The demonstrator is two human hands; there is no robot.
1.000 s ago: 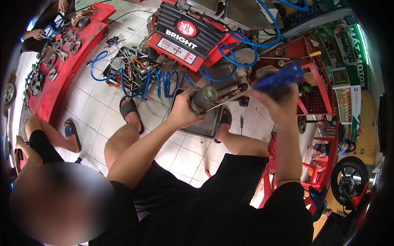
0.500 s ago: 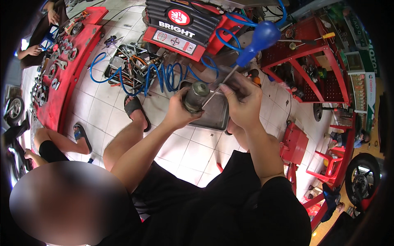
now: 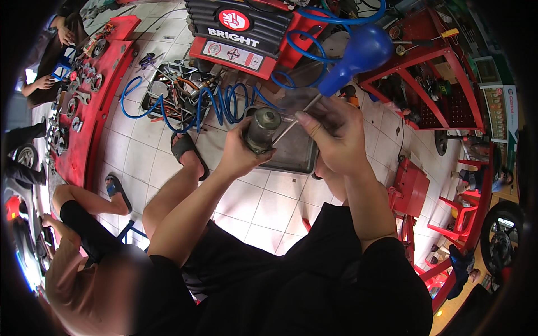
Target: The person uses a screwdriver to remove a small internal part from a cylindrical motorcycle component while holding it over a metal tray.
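My left hand (image 3: 234, 152) is wrapped round a dirty grey metal cylinder, apparently a small motor housing (image 3: 262, 126), with its stubby round nose pointing up. In my right hand (image 3: 340, 137) is a screwdriver with a bulbous blue handle (image 3: 358, 56); thumb and fingers pinch its thin metal shaft, though some of the fingers are smeared by motion. The shaft slants down to the left, and its tip meets the cylinder's side near its lower edge. Exactly what the tip touches is hidden. Below both hands a grey metal tray (image 3: 302, 163) rests on the floor.
A tool tray (image 3: 154, 106) full of hand tools stands ahead, crossed by a coiled blue air hose (image 3: 224, 106). Beyond is a red and black machine (image 3: 241, 39). Metal parts lie on a red bench (image 3: 92, 129) at left. Another person (image 3: 78, 280) sits close on my left.
The screwdriver's blue handle has shifted slightly right and down with my right hand. My left hand keeps its hold on the housing. The person at left has moved, showing more body.
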